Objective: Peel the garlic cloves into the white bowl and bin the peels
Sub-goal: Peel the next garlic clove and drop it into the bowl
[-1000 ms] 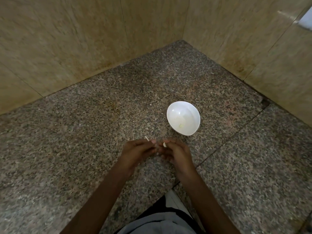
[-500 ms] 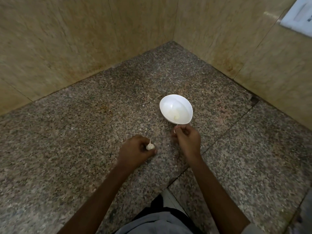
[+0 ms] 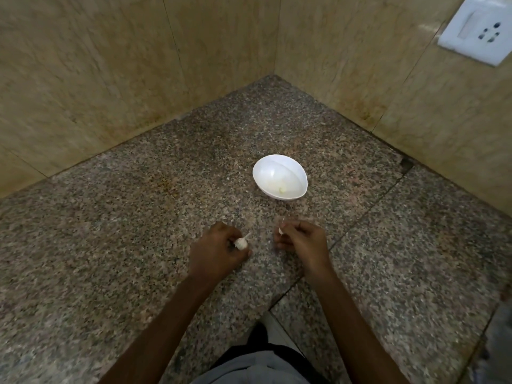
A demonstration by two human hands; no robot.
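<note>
Garlic point(image 3: 240, 243), likely light and papery, is sitting gripped in my left hand point(image 3: 219, 252) while my right hand point(image 3: 303, 241), apart at three o'clock, is pinching a clove point(image 3: 280, 231) by its firm sides, six o'clock of the white bowl point(image 3: 259, 173).

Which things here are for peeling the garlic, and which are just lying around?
For the job: white bowl, with one pale clove inside; garlic piece held by the left hand; small white bit pinched by the right hand.
Just there: wall socket; granite counter; tiled walls.
</note>
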